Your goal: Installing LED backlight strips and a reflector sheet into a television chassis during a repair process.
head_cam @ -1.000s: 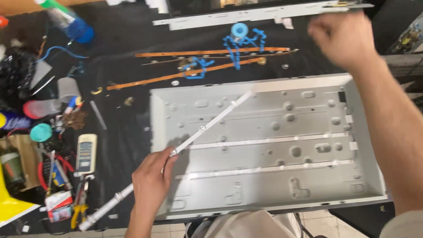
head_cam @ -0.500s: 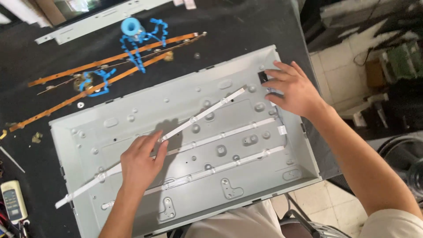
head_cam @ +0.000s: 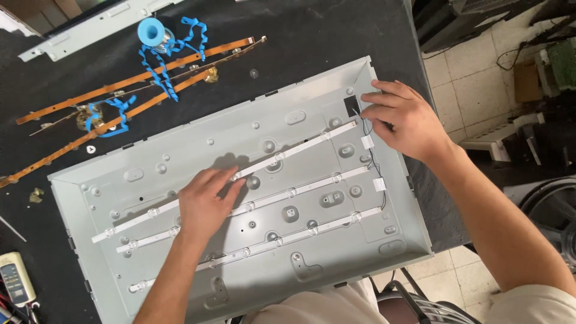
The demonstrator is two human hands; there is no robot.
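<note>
A grey metal back panel [head_cam: 180, 156] of a flat screen lies on a black table. Three white light strips run across it; the top strip [head_cam: 300, 150] lies flat in the panel. My left hand [head_cam: 207, 204] presses flat on the top strip near its middle, fingers spread. My right hand [head_cam: 402, 123] is at the panel's right edge, fingertips pinching at the thin black wire [head_cam: 367, 129] by the strip's white connector [head_cam: 367, 142]. Two more white connectors sit below along that edge.
Orange strips [head_cam: 120, 84] tangled with blue tape and a blue tape roll [head_cam: 150, 30] lie beyond the panel. A grey metal bar [head_cam: 90, 30] sits at the far left. A remote control [head_cam: 15, 279] lies at the near left. Tiled floor is to the right.
The top strip, held raised at an angle by my left hand, now lies flat in the panel. My right hand came down from the far edge to the wires at the right side.
</note>
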